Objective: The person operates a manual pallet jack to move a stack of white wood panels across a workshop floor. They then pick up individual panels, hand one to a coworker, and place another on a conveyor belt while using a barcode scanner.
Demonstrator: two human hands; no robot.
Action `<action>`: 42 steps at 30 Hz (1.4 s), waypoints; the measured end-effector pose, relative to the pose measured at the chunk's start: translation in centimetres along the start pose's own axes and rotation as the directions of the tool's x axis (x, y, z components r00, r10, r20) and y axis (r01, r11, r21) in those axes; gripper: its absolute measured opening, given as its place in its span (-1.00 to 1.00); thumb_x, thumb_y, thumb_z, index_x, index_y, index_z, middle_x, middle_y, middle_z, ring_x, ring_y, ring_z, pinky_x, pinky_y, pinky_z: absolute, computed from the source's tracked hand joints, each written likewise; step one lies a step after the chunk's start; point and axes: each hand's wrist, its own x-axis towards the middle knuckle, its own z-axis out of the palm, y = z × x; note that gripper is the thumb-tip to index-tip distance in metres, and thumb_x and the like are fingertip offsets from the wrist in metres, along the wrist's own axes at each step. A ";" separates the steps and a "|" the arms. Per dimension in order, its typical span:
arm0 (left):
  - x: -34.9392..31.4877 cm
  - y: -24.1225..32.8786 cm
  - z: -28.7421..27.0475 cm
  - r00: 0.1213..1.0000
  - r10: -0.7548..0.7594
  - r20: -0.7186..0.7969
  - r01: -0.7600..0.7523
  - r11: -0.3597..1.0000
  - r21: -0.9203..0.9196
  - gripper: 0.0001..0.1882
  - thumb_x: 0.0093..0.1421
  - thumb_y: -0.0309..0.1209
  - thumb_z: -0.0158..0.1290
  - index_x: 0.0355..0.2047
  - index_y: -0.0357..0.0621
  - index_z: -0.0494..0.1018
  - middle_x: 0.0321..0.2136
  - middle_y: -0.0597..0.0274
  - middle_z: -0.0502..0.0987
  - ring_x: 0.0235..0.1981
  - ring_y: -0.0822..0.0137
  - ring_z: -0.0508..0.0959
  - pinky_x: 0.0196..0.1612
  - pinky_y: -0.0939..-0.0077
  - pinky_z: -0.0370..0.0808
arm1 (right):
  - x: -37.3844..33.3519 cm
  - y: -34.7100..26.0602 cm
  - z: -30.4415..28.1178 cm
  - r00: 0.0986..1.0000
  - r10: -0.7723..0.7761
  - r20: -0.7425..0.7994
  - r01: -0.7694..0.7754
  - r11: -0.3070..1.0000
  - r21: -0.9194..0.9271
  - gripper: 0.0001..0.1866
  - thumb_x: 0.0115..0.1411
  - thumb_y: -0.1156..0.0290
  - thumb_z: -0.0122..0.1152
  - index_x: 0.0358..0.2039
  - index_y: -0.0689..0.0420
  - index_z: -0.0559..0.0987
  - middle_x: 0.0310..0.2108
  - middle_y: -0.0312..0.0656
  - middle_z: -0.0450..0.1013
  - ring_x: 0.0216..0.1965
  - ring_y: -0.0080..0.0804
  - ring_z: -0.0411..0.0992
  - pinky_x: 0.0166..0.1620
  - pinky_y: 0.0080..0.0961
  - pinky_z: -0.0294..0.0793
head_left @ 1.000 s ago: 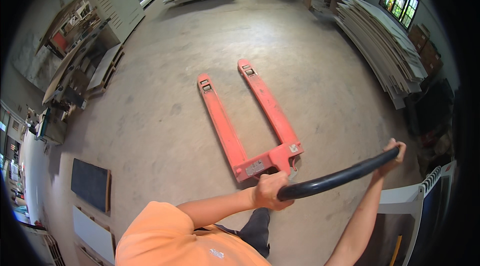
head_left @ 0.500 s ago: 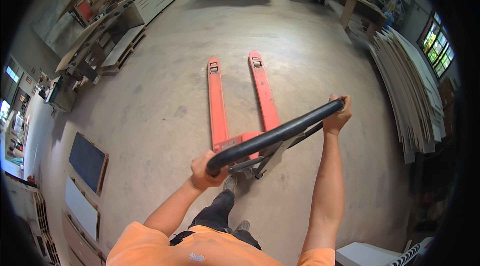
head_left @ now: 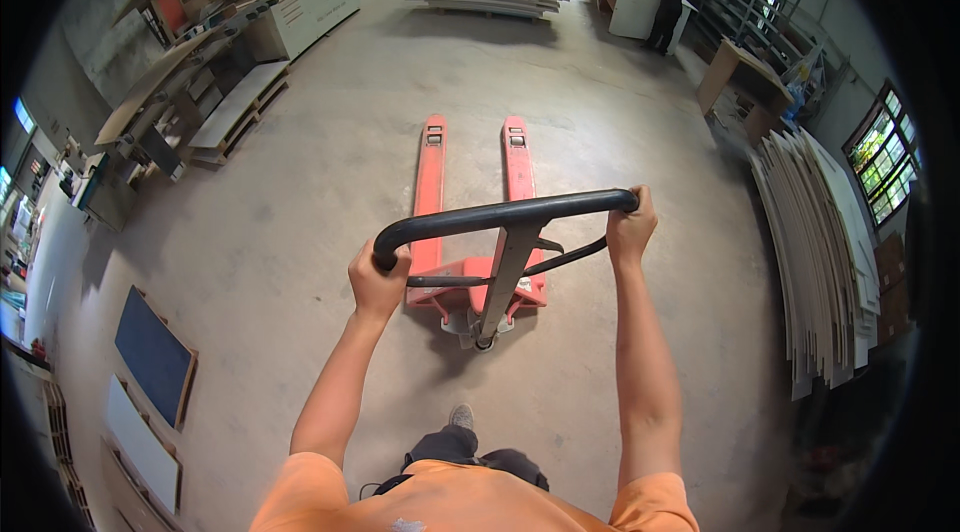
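**Handle gripped at both ends**

From my remote seat, my left hand (head_left: 378, 282) and right hand (head_left: 632, 225) wrap opposite ends of the black handle (head_left: 505, 214), probably for even leverage. Beyond, the red pallet jack (head_left: 475, 269) stands on the floor (head_left: 330, 262), forks (head_left: 430, 187) pointing away.

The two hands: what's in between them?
In the head view, a black loop handle stretches between the left hand and the right hand. A grey shaft runs down from it, and the red pallet jack shows through the loop.
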 end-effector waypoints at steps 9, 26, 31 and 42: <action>16.3 -3.7 2.4 0.975 0.222 0.027 -0.211 0.872 0.442 -0.77 0.05 -0.42 0.24 -0.45 -0.15 0.36 -0.58 0.00 0.51 -0.51 -0.17 0.55 -0.47 0.03 0.48 | 8.0 -3.7 8.8 0.828 -0.454 0.328 0.507 0.857 -0.092 -0.74 -0.12 0.54 0.38 -0.44 0.12 0.46 -0.53 -0.18 0.42 -0.51 -0.11 0.44 -0.44 -0.25 0.43; 29.1 -13.9 10.5 0.867 0.482 -0.131 -0.386 0.813 0.436 -0.76 0.00 -0.50 0.23 -0.52 -0.13 0.32 -0.65 0.08 0.42 -0.62 -0.05 0.49 -0.56 0.20 0.44 | 16.9 2.2 26.2 0.794 -0.608 0.000 0.601 0.785 -0.148 -0.71 -0.15 0.54 0.36 -0.65 0.08 0.34 -0.68 -0.19 0.26 -0.66 -0.21 0.31 -0.59 -0.34 0.28; 36.4 -15.5 15.2 0.875 0.461 -0.145 -0.390 0.851 0.352 -0.75 -0.04 -0.52 0.24 -0.52 -0.14 0.33 -0.63 0.08 0.42 -0.60 -0.06 0.49 -0.55 0.17 0.42 | 22.8 3.7 30.9 0.823 -0.568 0.027 0.562 0.804 -0.193 -0.68 -0.16 0.53 0.42 -0.63 0.11 0.35 -0.65 -0.15 0.30 -0.62 -0.10 0.32 -0.54 -0.27 0.31; 47.4 -21.0 26.4 0.914 0.406 -0.011 -0.396 0.898 0.192 -0.70 -0.02 -0.46 0.30 -0.51 -0.12 0.32 -0.64 0.06 0.43 -0.60 -0.09 0.51 -0.55 0.16 0.45 | 26.0 9.3 36.6 0.934 -0.350 0.074 0.348 0.837 -0.422 -0.72 -0.09 0.53 0.43 -0.57 0.11 0.41 -0.60 -0.11 0.35 -0.60 -0.05 0.36 -0.52 -0.25 0.32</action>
